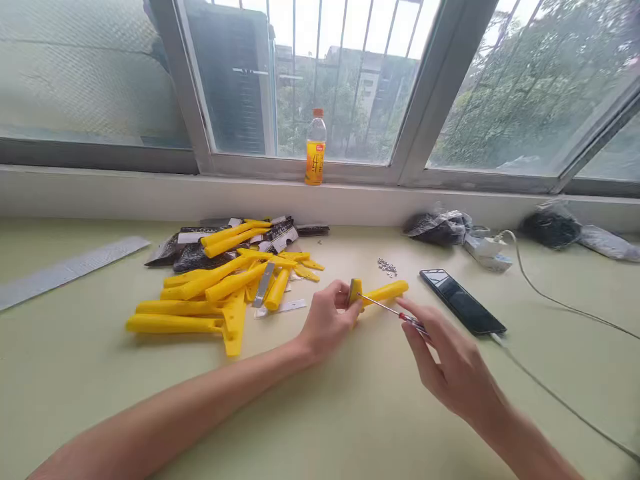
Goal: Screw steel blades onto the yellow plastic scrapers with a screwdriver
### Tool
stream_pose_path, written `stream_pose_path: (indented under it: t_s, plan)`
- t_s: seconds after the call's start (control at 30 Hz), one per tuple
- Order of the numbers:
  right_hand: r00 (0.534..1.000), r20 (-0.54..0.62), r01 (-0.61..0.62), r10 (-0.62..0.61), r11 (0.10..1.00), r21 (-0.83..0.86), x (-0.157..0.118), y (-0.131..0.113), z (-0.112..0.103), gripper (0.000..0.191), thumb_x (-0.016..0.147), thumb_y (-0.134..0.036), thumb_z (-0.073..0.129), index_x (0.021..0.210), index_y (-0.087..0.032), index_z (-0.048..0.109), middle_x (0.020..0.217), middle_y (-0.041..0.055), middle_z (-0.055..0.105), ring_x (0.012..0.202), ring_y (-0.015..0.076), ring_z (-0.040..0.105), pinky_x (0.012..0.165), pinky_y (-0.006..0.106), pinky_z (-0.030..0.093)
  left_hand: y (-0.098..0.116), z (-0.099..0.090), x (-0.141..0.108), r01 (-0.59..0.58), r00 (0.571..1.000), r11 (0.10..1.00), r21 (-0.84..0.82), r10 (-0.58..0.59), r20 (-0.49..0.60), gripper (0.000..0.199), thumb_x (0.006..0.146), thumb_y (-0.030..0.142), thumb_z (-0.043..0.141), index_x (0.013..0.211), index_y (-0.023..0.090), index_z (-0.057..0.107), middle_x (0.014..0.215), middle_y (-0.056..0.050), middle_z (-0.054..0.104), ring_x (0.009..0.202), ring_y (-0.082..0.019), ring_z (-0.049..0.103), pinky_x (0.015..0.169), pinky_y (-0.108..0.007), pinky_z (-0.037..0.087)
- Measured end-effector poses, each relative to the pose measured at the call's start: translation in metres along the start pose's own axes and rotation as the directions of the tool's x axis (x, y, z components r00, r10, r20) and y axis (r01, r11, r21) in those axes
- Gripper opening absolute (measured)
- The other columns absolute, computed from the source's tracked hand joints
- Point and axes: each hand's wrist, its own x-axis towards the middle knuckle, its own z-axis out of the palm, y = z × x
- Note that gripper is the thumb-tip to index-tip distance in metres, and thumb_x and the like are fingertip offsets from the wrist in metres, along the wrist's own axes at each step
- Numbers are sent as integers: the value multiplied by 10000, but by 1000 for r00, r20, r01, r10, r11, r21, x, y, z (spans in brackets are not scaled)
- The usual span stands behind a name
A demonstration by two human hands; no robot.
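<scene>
Brt daylt via windows (340, 80) | sky (307, 27) blown out | soft shadows | phone (463, 302) glare | wide-ang edge stretch

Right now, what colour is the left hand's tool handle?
The handle is yellow, as the head view shows.

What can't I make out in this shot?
All head view:
Part of the held yellow tool: hidden by the left hand.
Handle end of the screwdriver: hidden by the right hand.
Whether its tip meets a screw: too small.
Loose metal pieces: too small to count.
</scene>
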Motion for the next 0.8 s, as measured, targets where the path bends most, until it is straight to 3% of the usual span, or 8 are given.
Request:
stream_pose_path:
  t_s: [0.07,0.17,0.33,0.4,0.47,0.53,0.7,0.8]
  plan:
    - [997,-73,-16,13,999,-40,-2,-1,3,206,1027,-164,487,1226,-141,536,976,85,650,769,142,645,705,244,513,2,0,0,-8,1000,1000,20,8,2,239,863,358,692,866,174,539,877,-88,704,815,-237,724,579,-314,606]
    - [987,-159,-49,22,984,-169,-4,-1,6,80,1033,-227,521,1054,-158,555,836,35,648,601,109,584,588,222,459,4,-1,-2,-25,1000,998,54,24,10,231,871,363,685,865,177,547,877,-85,710,826,-234,724,582,-303,601]
    - [982,-190,-76,-8,897,-435,-3,1,5,371,1030,-360,539,698,-210,473,482,-84,330,381,94,299,426,264,221,2,-3,-3,-54,998,994,90,53,13,213,883,361,677,880,182,562,912,-87,735,873,-233,729,627,-299,600]
    - [987,-158,-101,40,909,-404,-2,-1,6,333,1051,-359,486,756,-208,517,504,-72,406,398,103,378,439,255,251,1,-3,-2,-55,998,994,89,55,5,218,881,368,682,884,180,571,925,-94,740,888,-237,731,635,-301,599]
    - [990,-86,-133,112,944,-301,0,-4,7,235,1067,-350,434,960,-187,565,654,-23,591,517,126,551,491,237,343,0,-4,0,-35,999,997,67,36,-21,235,875,380,692,892,176,577,941,-107,745,897,-244,734,628,-301,596]
    - [990,-22,-144,143,962,-232,0,-5,8,216,1070,-340,412,1052,-169,543,774,19,655,613,141,617,525,234,382,-1,-4,2,-13,999,999,45,15,-46,251,868,392,700,897,173,581,946,-115,747,894,-248,734,613,-300,591]
    - [993,-98,-93,63,936,-340,-2,-1,8,385,1059,-318,432,687,-221,440,506,-67,376,395,110,352,448,274,225,-2,-4,2,-47,998,997,66,49,-26,249,868,396,703,860,172,596,906,-92,749,836,-214,721,646,-300,582]
    - [981,-70,-191,179,942,-277,0,-3,6,324,1068,-357,408,790,-222,507,518,-66,433,406,119,428,443,256,258,-2,-5,2,-37,999,998,58,39,-30,250,875,397,695,858,171,589,899,-89,749,807,-200,714,641,-294,573]
